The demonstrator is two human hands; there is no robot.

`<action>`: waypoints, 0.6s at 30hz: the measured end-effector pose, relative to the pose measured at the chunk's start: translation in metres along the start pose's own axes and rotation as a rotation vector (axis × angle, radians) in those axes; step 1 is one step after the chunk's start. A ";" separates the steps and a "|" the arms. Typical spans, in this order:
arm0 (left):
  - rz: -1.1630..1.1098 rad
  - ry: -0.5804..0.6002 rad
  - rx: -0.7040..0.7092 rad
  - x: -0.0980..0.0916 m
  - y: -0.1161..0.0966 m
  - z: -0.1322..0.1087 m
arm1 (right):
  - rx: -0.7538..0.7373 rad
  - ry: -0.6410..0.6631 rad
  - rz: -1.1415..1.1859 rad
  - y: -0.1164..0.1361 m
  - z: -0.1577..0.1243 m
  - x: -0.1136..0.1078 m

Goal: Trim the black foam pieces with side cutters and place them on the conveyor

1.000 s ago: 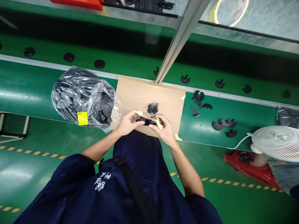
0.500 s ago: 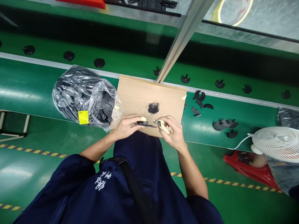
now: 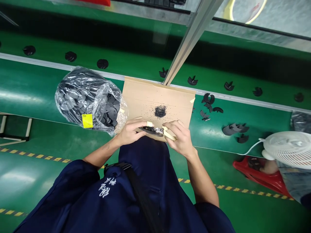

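Observation:
Between the thumb and fingers of my left hand (image 3: 132, 130) is a black round plastic part (image 3: 152, 130), held above the near edge of the cardboard sheet (image 3: 138, 94). One finger of that hand wears a pale wrap. My right hand (image 3: 179, 134) is closed round a pair of cutting pliers (image 3: 167, 133) with cream handles. The metal jaws of the pliers are at the right side of the black part; whether they bite on it I cannot tell. Just beyond both hands lies a small heap of black scraps (image 3: 160, 111) on the cardboard.
A clear plastic bag (image 3: 80, 94) of black discs stands at the left. Curved black pieces (image 3: 208, 103) and a stack of them (image 3: 230, 129) lie at the right, near a white fan (image 3: 286, 149). A metal post (image 3: 184, 48) rises ahead, with black parts spaced along the green belt (image 3: 136, 64).
The pliers have moved left, bringing their jaws from beside the black part up to it. The black part has tilted, so more of its face shows.

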State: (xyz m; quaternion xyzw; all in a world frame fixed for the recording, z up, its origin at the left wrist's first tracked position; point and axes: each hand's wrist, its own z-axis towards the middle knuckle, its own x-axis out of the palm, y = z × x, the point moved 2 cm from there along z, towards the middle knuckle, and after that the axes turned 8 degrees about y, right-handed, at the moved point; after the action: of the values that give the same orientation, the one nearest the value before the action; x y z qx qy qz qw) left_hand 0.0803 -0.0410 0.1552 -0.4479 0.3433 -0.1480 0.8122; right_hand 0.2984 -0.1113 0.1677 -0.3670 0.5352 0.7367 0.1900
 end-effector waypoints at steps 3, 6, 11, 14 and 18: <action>0.029 0.037 0.043 0.001 -0.001 0.001 | -0.023 0.015 -0.045 0.003 -0.001 0.002; 0.017 0.023 0.044 0.002 0.000 0.001 | -0.013 0.008 -0.110 0.003 -0.001 0.002; -0.032 -0.012 0.012 0.002 0.000 -0.001 | -0.009 -0.008 -0.171 0.002 -0.001 -0.003; -0.056 -0.024 -0.011 0.001 0.001 -0.002 | -0.013 -0.003 -0.211 0.002 -0.001 -0.004; -0.089 -0.024 -0.017 0.001 0.001 -0.003 | -0.015 -0.005 -0.256 0.002 0.000 -0.004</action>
State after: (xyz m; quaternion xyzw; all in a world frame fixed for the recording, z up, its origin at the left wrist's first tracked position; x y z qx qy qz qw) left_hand 0.0784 -0.0426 0.1530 -0.4715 0.3144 -0.1754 0.8050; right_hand 0.2996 -0.1117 0.1721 -0.4319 0.4780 0.7112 0.2812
